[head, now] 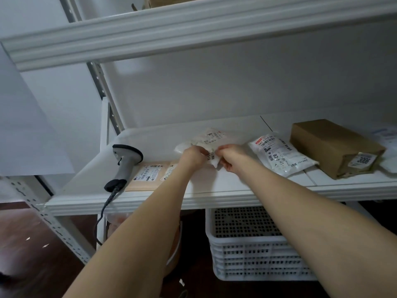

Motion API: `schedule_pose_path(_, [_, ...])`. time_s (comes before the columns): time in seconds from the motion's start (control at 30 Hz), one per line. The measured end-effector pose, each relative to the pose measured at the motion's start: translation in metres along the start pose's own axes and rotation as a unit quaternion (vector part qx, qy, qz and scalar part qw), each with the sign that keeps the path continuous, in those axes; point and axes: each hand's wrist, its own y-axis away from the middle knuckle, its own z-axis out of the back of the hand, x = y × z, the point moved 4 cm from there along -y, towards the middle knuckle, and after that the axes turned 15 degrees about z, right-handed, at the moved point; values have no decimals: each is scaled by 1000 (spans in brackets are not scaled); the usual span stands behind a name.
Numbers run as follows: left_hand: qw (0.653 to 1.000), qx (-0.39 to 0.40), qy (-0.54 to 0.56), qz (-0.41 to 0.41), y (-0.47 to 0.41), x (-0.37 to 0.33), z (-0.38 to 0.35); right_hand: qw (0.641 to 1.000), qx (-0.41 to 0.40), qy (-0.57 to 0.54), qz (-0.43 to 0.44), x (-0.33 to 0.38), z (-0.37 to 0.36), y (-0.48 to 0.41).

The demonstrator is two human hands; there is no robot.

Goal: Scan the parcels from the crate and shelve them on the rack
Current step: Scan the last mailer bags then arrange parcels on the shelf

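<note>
Pinching near edge of white poly mailer (211, 136) with left hand (194, 154) and right hand (231, 155), fingers curled on it, on rack shelf (236, 186). At 9 o'clock: barcode scanner (125, 162), kraft envelope (148, 176). At 3 o'clock: second mailer (281, 155), cardboard box (330, 145). At 6 o'clock, below shelf: perforated crate (253, 254).

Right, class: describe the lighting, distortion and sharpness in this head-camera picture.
Head view: dim, cool light; the wide lens bows the upper shelf; the white parcel gripped by the left hand and right hand looks soft; the label on the brown box reads sharper; deep shadow under the rack.
</note>
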Motion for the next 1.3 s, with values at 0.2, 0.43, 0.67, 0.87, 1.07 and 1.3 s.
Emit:
schedule_pose_path(0.2, [970, -6, 221, 101, -4, 9, 8, 993, -53, -104, 27, 0, -7, -3])
schedule_pose_path(0.43, [852, 110, 499, 114, 14, -6, 14, 989, -4, -122, 81, 23, 0, 20])
schedule_pose_path(0.67, [887, 51, 446, 113, 28, -8, 38, 970, -218, 61, 91, 41, 68, 45])
schedule_pose_path(0.87, [928, 61, 346, 120, 49, -4, 33, 973, -186, 77, 111, 35, 68, 50])
schedule_pose_path(1.07, [984, 23, 86, 155, 57, 7, 33, 971, -78, 204, 97, 32, 63, 51])
schedule_pose_path(1.3, [991, 43, -64, 111, 57, -4, 16, 949, 6, 301, 92, 32, 60, 52])
